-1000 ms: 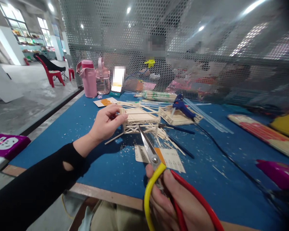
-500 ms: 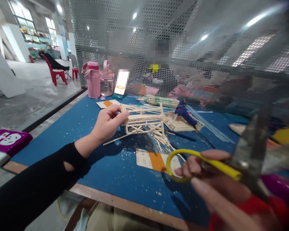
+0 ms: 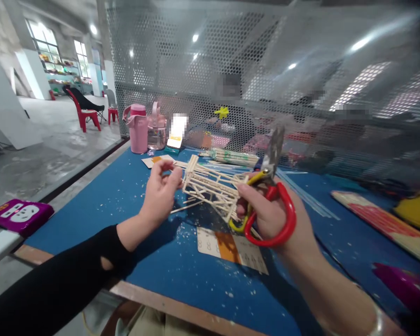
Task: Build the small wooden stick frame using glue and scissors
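Note:
A small frame of thin wooden sticks (image 3: 210,186) is tilted between my hands, its left end toward my left hand (image 3: 163,189). Those left fingers are curled in a pinch beside that end. Whether they touch the frame or hold something small is unclear. My right hand (image 3: 269,210) is closed on scissors (image 3: 287,219) with one red and one yellow handle, the metal blades pointing up. Its thumb and fingers also meet the frame's right end. Below lies a printed card (image 3: 210,242) with an orange band, and a loose stick (image 3: 184,206) pokes out under the frame.
A pink flask (image 3: 138,133), a clear bottle (image 3: 157,130) and a propped phone (image 3: 177,133) stand at the back. A wrapped stick bundle (image 3: 233,157) and clear glue sticks (image 3: 311,198) lie behind. Purple power strips flank the blue table (image 3: 126,205). A perforated metal screen (image 3: 182,70) rises behind.
My right hand has brought the scissors in from the lower right to the frame's right end, blades now upward. The frame has tilted, and my left fingers have shifted off its top left corner.

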`<state>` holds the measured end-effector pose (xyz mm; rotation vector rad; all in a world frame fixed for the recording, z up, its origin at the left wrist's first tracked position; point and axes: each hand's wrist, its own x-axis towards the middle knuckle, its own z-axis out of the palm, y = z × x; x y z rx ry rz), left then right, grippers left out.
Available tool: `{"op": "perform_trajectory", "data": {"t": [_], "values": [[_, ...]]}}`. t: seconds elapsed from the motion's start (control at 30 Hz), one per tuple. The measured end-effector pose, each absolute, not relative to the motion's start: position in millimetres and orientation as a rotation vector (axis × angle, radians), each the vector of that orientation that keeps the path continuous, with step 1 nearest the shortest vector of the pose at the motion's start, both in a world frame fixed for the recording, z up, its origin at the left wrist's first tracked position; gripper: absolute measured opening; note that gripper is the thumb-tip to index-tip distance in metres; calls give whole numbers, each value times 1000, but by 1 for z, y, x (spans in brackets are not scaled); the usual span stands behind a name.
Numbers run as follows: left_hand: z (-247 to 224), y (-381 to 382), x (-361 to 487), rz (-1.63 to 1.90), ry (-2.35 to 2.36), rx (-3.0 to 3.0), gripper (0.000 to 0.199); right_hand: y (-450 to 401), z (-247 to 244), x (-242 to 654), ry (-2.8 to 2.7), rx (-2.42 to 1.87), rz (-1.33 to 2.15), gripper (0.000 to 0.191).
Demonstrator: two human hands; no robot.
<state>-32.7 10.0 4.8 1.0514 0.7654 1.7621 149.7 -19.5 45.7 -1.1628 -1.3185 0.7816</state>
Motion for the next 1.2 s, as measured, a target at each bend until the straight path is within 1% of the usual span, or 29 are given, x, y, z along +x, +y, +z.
{"op": "perform_trajectory", "data": {"t": [0.03,0.13,0.2,0.4,0.5,0.6,0.7,0.77,0.9,1.0,1.1,1.2], "values": [[4,5,-27,1733,783,913,36,-21,44,148,-1282,-1165,767,37],[2,-9,-11,1431,716,791,44,-27,41,141,-1207,-1192,751,38],[4,-14,-2,1355,632,768,42,-30,40,138,-1212,-1205,748,38],[21,1,-1,1363,538,726,26,-28,40,143,-1293,-1116,744,35],[21,6,-7,1420,566,778,26,-26,35,156,-1394,-1154,551,33],[14,1,-10,1417,577,874,25,-32,29,173,-1604,-1238,372,38],[10,-6,-12,1376,583,964,25,-41,29,187,-1777,-1253,363,39],[11,-9,-14,1367,581,1009,25,-45,33,192,-1746,-1274,377,39],[14,-8,-18,1416,560,1136,23,-43,34,189,-1536,-1298,529,41],[11,-8,-17,1398,567,1193,21,-36,26,177,-1350,-1296,789,46],[6,-10,-14,1355,568,1172,21,-30,17,165,-1194,-1197,1029,47],[5,-15,-13,1303,550,1098,26,-26,16,160,-1147,-1123,1070,45]]}}
